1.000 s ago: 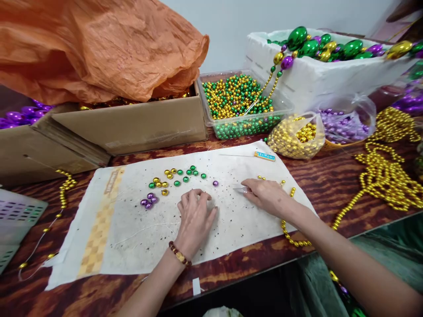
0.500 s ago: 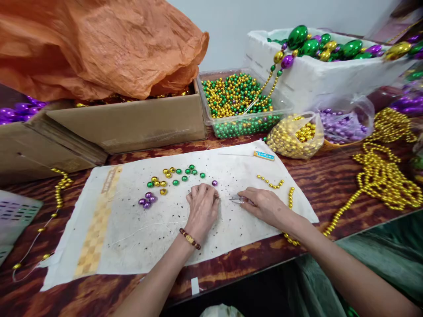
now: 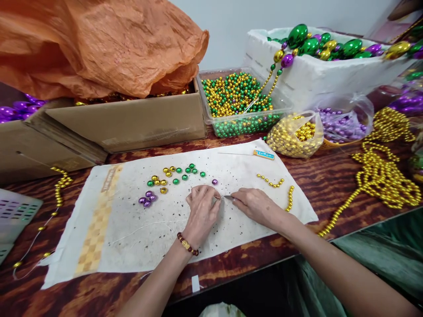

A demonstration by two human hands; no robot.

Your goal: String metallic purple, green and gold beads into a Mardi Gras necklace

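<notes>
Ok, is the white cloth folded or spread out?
Spread out: the white cloth lies flat on the table, with loose beads on it.

Nothing legible, blue label [image 3: 265, 154] too small, cloth lettering [image 3: 109, 179] blurred

A small workshop for beadwork was suggested by the setting. Shiny small beads [image 3: 231, 94] were held in bulk in a clear plastic tub [image 3: 282, 102], set between a cardboard box [image 3: 148, 123] and a foam box [image 3: 280, 83]. On a wood-patterned table [image 3: 82, 295], a speckled cloth [image 3: 139, 253] was spread, where loose purple beads [image 3: 147, 199] and a blue-handled needle tool [image 3: 264, 154] were laid out; gold bead strands [image 3: 386, 185] were heaped nearby.
</notes>
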